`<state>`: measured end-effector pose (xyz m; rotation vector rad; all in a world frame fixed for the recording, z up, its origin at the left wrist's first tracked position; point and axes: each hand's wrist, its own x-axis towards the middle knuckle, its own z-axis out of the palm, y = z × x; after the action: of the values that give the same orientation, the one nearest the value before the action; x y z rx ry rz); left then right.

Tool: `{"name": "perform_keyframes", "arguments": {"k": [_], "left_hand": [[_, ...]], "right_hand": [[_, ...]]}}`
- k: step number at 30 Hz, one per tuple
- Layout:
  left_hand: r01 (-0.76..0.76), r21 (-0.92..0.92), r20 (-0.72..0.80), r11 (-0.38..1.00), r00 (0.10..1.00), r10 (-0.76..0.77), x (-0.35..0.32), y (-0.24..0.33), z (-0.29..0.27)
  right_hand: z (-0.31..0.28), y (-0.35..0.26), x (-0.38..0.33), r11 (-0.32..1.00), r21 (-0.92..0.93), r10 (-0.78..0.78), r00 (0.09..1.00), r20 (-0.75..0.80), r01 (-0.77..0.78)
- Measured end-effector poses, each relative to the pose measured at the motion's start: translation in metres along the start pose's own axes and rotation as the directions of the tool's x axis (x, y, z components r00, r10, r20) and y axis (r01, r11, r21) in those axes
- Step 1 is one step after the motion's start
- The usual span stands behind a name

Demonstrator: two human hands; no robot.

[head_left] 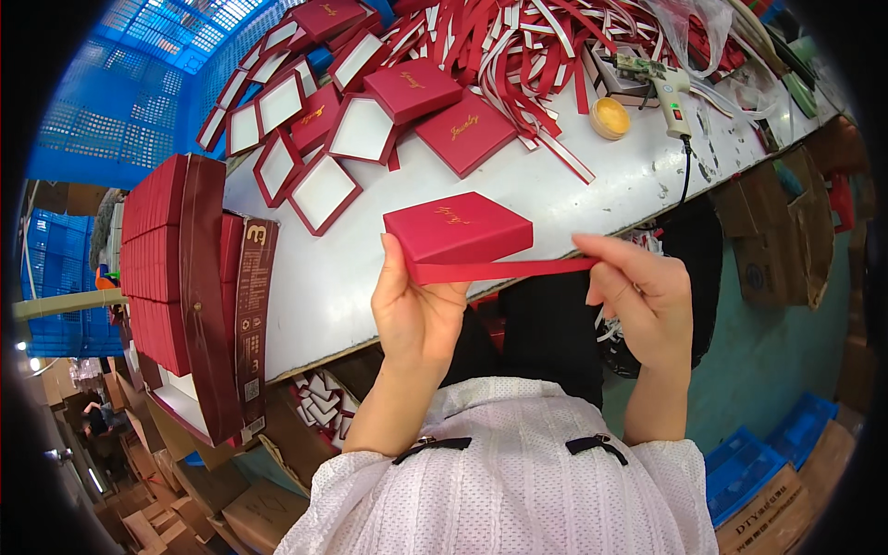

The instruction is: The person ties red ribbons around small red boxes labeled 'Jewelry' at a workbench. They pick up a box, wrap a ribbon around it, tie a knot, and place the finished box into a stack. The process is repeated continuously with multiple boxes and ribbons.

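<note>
A red jewelry box (462,227) with gold lettering on its lid is held up over the near edge of the table. My left hand (413,310) grips it from below, thumb at its left corner. Along the box's near side runs a red ribbon (527,269), stretched out to the right. Its far end is pinched between the thumb and forefinger of my right hand (640,282). How the ribbon meets the box at the left is hidden by my left hand.
Red lids and white-lined trays (324,194) lie heaped on the white table (324,291), beside a pile of ribbons (499,46). A glue gun (671,97) and a round yellow tub (610,118) sit at the right. Stacked red boxes fill a carton (205,305) on the left.
</note>
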<state>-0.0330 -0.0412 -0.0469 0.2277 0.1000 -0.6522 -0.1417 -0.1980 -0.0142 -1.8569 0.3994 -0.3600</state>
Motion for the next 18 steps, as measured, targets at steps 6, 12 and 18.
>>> {"name": "perform_keyframes", "arguments": {"k": [6,12,18], "left_hand": [[0.089,-0.174,0.021,0.981,0.996,-0.086,-0.008,0.005,0.002],[0.163,-0.28,0.014,0.946,0.986,-0.166,-0.013,0.003,0.009],[0.182,-0.341,0.108,0.922,0.982,-0.154,-0.012,0.002,-0.004]], "right_hand": [[0.011,0.004,0.01,0.997,0.079,0.008,1.0,-0.026,-0.006],[0.019,0.011,0.015,0.995,0.098,0.035,0.999,-0.027,-0.032],[0.017,0.013,0.019,0.98,0.181,0.102,0.992,-0.076,-0.087]]}}
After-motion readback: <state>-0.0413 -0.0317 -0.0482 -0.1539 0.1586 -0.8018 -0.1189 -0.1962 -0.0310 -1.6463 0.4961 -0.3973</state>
